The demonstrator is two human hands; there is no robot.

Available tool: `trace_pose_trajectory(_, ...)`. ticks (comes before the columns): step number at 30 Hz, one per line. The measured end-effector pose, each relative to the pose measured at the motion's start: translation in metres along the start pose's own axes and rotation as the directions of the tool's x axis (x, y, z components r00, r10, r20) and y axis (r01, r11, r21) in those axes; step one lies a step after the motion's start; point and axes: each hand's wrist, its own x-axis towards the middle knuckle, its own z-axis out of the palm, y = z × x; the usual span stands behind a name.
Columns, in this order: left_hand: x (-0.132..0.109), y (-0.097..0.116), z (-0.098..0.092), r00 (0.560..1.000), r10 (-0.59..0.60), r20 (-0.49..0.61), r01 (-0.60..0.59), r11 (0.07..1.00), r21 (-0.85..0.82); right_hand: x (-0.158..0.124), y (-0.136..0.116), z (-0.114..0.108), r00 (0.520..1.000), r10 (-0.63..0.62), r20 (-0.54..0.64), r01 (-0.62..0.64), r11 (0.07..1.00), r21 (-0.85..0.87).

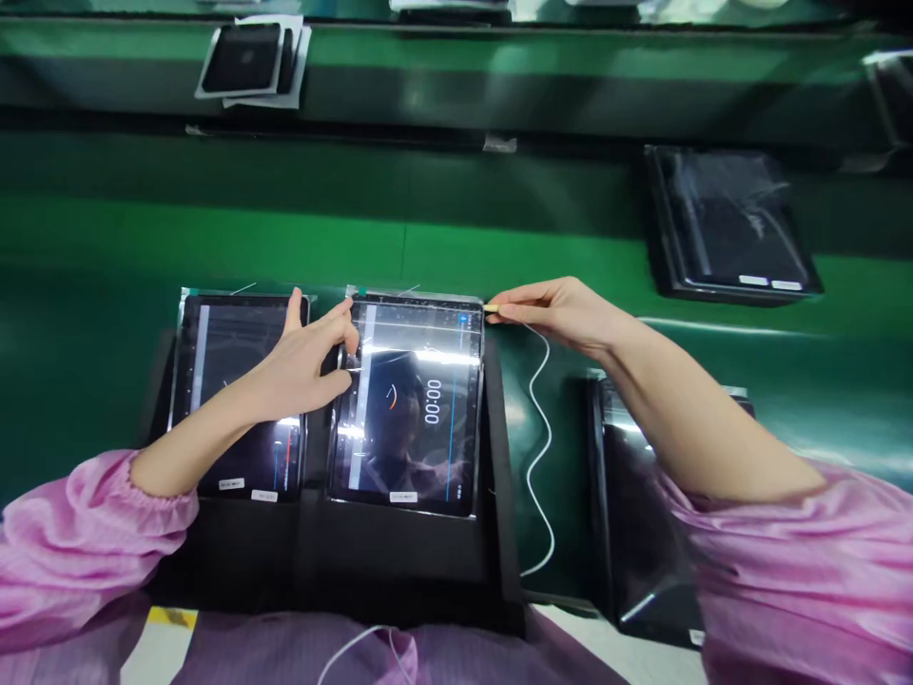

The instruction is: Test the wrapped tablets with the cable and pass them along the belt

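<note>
A lit tablet (410,447) lies on a black stand (406,561), its screen showing "00:00" sideways. My left hand (303,366) holds this tablet by its left edge, thumb and fingertips on the border and one finger raised. My right hand (560,309) pinches the pale yellow plug (492,308) of a white cable at the tablet's upper right corner. Whether the plug is inserted cannot be made out. The white cable (549,433) hangs in curves down from my right hand. Under my left forearm, a second tablet (239,447) is partly covered.
Film-wrapped tablets (734,224) are stacked at the upper right of the green work surface (285,238). Another dark stack (634,542) stands beneath my right forearm. Across the dark rail (399,138), a tablet (242,57) lies on white sheets at the far left.
</note>
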Motion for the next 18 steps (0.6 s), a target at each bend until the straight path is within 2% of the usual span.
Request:
trace_pose_trajectory(6, 0.005, 0.005, 0.004, 1.0, 0.009, -0.015, -0.008, 0.998, 0.057, 0.003, 0.0, -0.002, 0.999, -0.034, -0.038, 0.029, 0.993, -0.115)
trace_pose_trajectory(10, 0.015, 0.038, 0.025, 0.997, -0.011, -0.08, 0.022, 0.99, 0.137, -0.022, -0.002, -0.028, 0.984, -0.112, -0.141, 0.075, 0.967, -0.242)
trace_pose_trajectory(13, 0.017, 0.068, 0.042, 0.992, -0.03, -0.122, 0.055, 0.977, 0.205, -0.071, -0.014, -0.039, 0.932, -0.269, -0.243, 0.15, 0.897, -0.416)
trace_pose_trajectory(15, 0.007, 0.082, 0.048, 0.987, -0.035, -0.158, 0.074, 0.966, 0.249, -0.118, -0.023, -0.029, 0.866, -0.44, -0.238, 0.247, 0.79, -0.561)
trace_pose_trajectory(16, 0.0, 0.086, 0.05, 0.984, -0.03, -0.176, 0.078, 0.96, 0.27, -0.145, -0.025, -0.017, 0.845, -0.502, -0.181, 0.302, 0.73, -0.613)
trace_pose_trajectory(17, -0.01, 0.09, 0.051, 0.982, -0.018, -0.189, 0.074, 0.953, 0.293, -0.173, -0.026, -0.003, 0.85, -0.52, -0.082, 0.367, 0.697, -0.616)
trace_pose_trajectory(18, -0.02, 0.092, 0.053, 0.98, 0.001, -0.199, 0.064, 0.946, 0.318, -0.202, -0.023, 0.014, 0.876, -0.476, 0.08, 0.436, 0.708, -0.556)
